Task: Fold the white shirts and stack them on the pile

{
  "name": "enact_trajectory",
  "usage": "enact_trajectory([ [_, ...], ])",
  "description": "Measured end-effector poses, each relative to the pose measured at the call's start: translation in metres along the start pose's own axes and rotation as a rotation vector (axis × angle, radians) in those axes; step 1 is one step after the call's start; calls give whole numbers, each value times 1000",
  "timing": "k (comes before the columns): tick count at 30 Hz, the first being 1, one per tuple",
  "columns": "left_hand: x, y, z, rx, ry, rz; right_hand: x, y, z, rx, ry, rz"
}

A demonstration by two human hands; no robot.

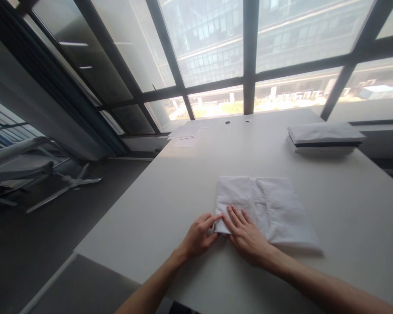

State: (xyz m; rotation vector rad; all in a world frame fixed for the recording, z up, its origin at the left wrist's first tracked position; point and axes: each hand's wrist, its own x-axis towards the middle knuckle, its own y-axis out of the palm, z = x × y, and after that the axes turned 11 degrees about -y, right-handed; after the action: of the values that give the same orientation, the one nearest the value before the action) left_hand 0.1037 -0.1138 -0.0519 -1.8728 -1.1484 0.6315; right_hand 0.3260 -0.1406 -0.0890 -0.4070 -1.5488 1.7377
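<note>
A folded white cloth (281,209) lies flat on the white table, its two sides meeting along a seam near the middle. At its near left corner, my left hand (199,235) grips the edge, index finger on top and thumb low at the side. My right hand (247,237) rests palm down on the cloth's left half, fingers stretched out and slightly spread. The fingertips of both hands almost touch. Whether the cloth is a garment cannot be made out.
A stack of folded cloths (325,137), white with a dark layer, sits at the table's (144,209) far right. Loose white papers (186,133) lie at the far left edge. Beyond stand large windows; a chair (29,168) is on the floor at left.
</note>
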Motion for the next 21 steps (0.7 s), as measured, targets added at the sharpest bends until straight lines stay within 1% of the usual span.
enact_trajectory([
  [3,1,-5,-7,-63,-30,-7,1,-2,-1,18,2,8],
  [5,0,-5,-14,-61,-53,-42,2,-2,-1,31,4,6],
  [8,-1,-1,-23,-15,-98,-121,2,0,-2,35,11,-3],
  [11,-2,4,-29,20,-125,-160,1,4,-4,14,8,-14],
  [17,-7,6,-23,70,-123,-160,-1,8,-5,-50,-16,-34],
  [21,-9,3,-17,95,-49,-150,-1,10,-5,-71,-29,-50],
])
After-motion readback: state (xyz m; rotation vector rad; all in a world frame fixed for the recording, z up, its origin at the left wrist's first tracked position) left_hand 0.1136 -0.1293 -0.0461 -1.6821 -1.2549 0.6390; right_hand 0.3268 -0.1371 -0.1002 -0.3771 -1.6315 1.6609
